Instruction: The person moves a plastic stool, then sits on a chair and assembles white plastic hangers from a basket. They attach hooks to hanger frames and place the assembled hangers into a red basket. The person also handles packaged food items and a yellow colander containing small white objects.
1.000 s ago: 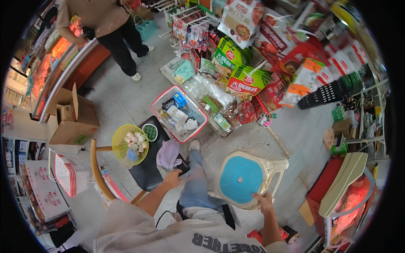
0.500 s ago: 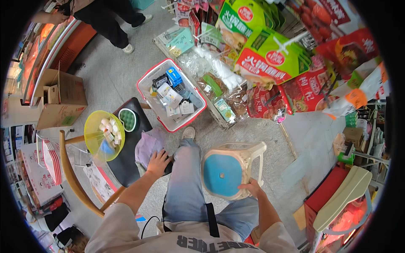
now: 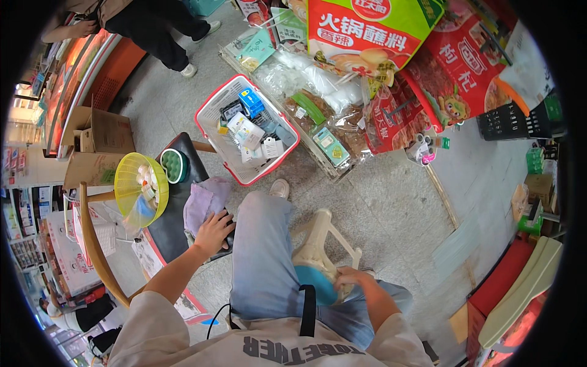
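Note:
My left hand (image 3: 213,233) rests flat on the black seat of a wooden chair (image 3: 174,229), right beside a folded purple cloth (image 3: 205,200). My right hand (image 3: 347,279) grips the edge of a cream plastic stool with a blue seat (image 3: 313,264), which sits close under my right thigh. My left leg in light blue jeans stretches forward between the chair and the stool, the shoe pointing toward a red and white shopping basket (image 3: 209,113).
The basket holds several small packaged goods. A yellow mesh bowl (image 3: 139,187) and a round green container (image 3: 172,166) sit on the chair. Bagged goods pile up ahead at a shelf. Cardboard boxes (image 3: 103,140) stand at left. Another person (image 3: 147,21) stands at top left.
The stool has come in closer beneath me, with my right hand still on it. My left hand has stayed on the chair seat by the cloth while the view dropped lower.

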Action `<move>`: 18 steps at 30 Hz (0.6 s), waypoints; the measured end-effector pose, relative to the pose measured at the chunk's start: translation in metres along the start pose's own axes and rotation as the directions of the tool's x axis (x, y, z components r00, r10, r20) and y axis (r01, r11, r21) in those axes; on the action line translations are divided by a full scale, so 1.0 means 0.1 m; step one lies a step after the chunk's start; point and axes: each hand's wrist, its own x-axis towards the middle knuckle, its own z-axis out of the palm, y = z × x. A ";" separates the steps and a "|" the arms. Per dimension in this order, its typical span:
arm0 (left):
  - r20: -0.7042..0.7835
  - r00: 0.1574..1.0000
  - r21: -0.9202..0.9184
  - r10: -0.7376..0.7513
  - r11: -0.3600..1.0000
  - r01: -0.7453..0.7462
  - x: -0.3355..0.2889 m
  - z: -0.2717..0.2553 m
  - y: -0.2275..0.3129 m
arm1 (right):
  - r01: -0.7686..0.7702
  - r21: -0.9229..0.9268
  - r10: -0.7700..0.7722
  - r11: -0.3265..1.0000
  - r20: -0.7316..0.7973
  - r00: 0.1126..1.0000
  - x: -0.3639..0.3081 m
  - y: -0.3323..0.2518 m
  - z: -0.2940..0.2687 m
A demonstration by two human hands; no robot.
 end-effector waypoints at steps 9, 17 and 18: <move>-0.030 0.999 -0.039 -0.015 0.999 0.014 -0.03 0.01 0.01 | -0.028 -0.287 0.086 0.957 0.191 0.978 0.70 -0.02 0.20; -0.088 0.996 -0.127 -0.022 0.992 0.010 -0.13 -0.07 -0.02 | -0.205 -0.486 0.176 0.850 -0.105 0.979 1.82 0.78 0.13; -0.123 0.992 -0.127 -0.005 0.992 -0.011 -0.13 -0.02 -0.04 | -0.278 -0.473 0.197 0.836 -0.213 0.957 1.94 0.94 0.17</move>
